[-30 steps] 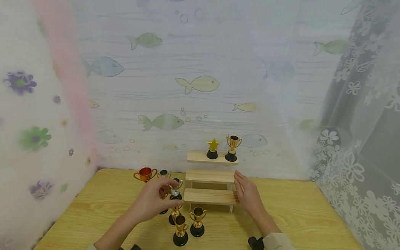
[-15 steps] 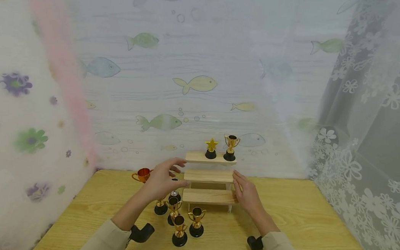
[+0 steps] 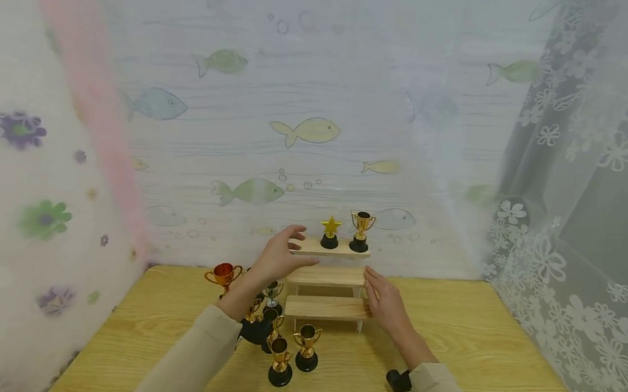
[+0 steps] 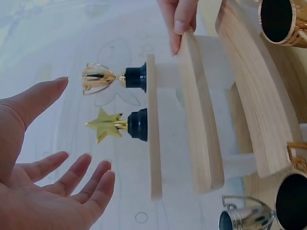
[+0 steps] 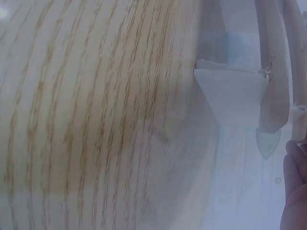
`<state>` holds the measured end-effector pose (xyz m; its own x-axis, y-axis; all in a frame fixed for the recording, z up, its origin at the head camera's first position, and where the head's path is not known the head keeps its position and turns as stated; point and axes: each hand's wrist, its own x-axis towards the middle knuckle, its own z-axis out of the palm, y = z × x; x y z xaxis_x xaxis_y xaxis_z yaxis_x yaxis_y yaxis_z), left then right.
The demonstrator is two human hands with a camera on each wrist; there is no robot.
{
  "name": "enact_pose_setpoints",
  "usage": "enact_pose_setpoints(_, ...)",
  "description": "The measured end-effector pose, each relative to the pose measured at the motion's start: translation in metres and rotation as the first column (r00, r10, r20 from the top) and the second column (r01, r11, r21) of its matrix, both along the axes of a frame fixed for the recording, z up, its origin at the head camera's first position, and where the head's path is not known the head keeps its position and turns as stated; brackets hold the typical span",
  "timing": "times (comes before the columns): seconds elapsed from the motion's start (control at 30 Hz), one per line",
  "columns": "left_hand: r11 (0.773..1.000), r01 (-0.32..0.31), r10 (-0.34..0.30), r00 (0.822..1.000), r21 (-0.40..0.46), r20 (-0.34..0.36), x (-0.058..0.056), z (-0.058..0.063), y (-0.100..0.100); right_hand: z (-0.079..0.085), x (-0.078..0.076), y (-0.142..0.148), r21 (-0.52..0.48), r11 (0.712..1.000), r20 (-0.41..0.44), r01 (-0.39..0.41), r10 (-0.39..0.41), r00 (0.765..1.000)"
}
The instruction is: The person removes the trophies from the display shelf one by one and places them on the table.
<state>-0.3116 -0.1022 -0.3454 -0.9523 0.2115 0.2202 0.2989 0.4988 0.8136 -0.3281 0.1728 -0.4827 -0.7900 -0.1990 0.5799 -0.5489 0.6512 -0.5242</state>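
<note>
My left hand [image 3: 280, 257] hovers before the left end of the top step, fingers spread and thumb apart, holding nothing. A pale wooden three-step stand [image 3: 326, 275] stands on the table. On its top step, a gold star trophy [image 4: 105, 125] and a gold cup trophy [image 4: 100, 79] stand upright, beyond my left fingertips. At the stand's right side, my right hand [image 3: 388, 299] touches the end of the middle step with extended fingers. Below my left forearm, a silver trophy cup [image 3: 272, 292] and several gold ones, including one gold trophy cup [image 3: 280, 362], stand on the table.
A red-bronze trophy cup [image 3: 224, 274] stands at the back left, partly behind my left forearm. Another gold trophy cup [image 3: 307, 346] stands before the bottom step. The wooden table [image 3: 446, 324] ends at a fish-print curtain [image 3: 304, 177]; lace hangs at the right.
My left hand has risen from beside the silver cups, up and right to the top step, its sleeve following over the trophies. The right hand stays against the stand.
</note>
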Motion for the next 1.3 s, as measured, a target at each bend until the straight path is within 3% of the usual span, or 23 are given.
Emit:
enact_pose_setpoints(0.33, 0.998, -0.048, 0.047, 0.997, 0.028, 0.059, -0.033, -0.009, 0.020, 0.000, 0.000, 0.001, 0.007, 1.000, 0.003, 0.001, -0.001, 1.000)
enact_pose_setpoints(0.7, 0.996, -0.072, 0.067, 0.993, 0.053, 0.095, -0.057, -0.025, 0.027, 0.002, 0.001, 0.000, 0.006, 1.000, 0.026, -0.003, 0.003, 1.000)
enact_pose_setpoints(1.0, 0.996, -0.082, 0.079, 0.992, 0.029, 0.099, -0.067, -0.024, 0.041, -0.001, 0.000, 0.000, 0.005, 1.000, 0.016, -0.001, 0.001, 1.000)
enact_pose_setpoints(1.3, 0.989, -0.143, 0.145, 0.988, -0.038, 0.049, -0.075, -0.031, 0.055, 0.002, 0.001, 0.000, 0.006, 1.000, 0.032, 0.000, 0.000, 0.999)
